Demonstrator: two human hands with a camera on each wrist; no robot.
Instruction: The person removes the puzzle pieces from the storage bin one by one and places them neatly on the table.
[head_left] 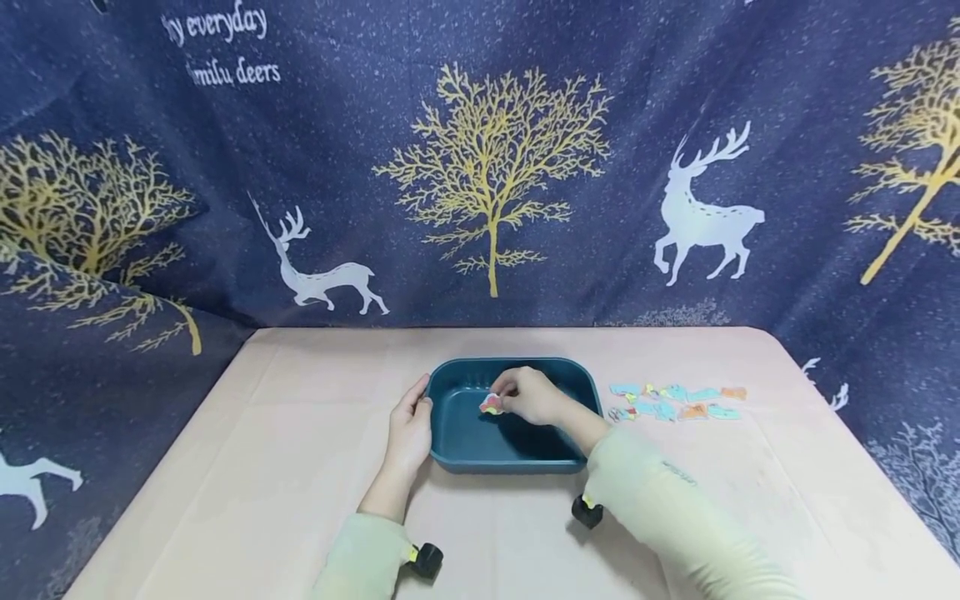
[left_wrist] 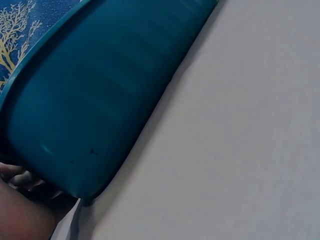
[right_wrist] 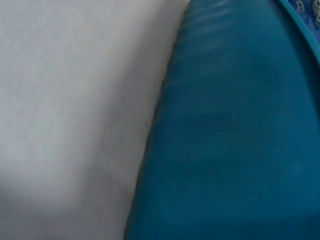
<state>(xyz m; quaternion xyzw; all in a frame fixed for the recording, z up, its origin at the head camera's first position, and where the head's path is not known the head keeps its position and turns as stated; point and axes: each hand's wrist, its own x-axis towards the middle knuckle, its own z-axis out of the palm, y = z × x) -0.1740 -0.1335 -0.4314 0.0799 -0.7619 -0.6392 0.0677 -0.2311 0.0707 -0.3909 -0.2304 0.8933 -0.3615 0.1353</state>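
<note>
A dark teal rectangular plastic basin (head_left: pixel 510 467) stands on the table, and its outer wall fills much of both wrist views. My left hand (head_left: pixel 409 429) holds the basin's left end, with curled fingers (left_wrist: pixel 25 180) at its corner in the left wrist view. Inside the basin, my right hand (head_left: pixel 534 397) pinches a small flat cutout piece (head_left: pixel 491 405) in red, white and yellow between thumb and fingers. The right wrist view shows neither the right hand nor the piece, only the basin's wall (right_wrist: pixel 225 125) and the tabletop.
Several flat cutout pieces (head_left: pixel 663 411) in light blue, orange and yellow lie in two rows right of the basin. A pale cloth covers the table (head_left: pixel 300 433). Behind it hangs a dark blue curtain (head_left: pixel 420 275) with deer and trees.
</note>
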